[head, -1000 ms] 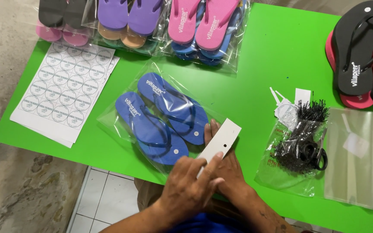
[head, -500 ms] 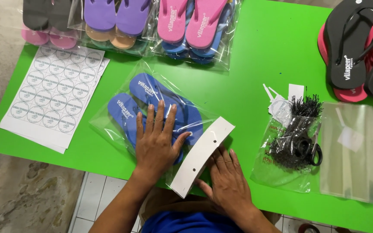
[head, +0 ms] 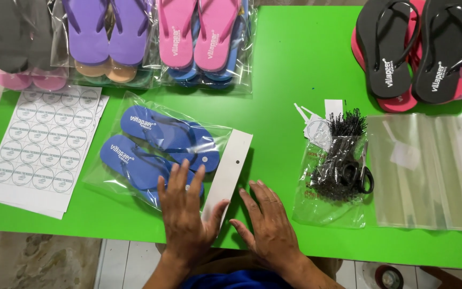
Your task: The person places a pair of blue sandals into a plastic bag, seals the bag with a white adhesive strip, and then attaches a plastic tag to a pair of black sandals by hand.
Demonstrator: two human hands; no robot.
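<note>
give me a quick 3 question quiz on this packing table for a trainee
1. True or false: the left hand lies flat on the clear bag holding the blue flip-flops.
2. Which lies directly left of that bag? A) sticker sheets B) scissors C) black flip-flops
3. Fill in: the right hand rests on the green ____, beside the bag's white header strip.

Key
1. True
2. A, the sticker sheets; the scissors lie right of it on a bag of black ties.
3. table
</note>
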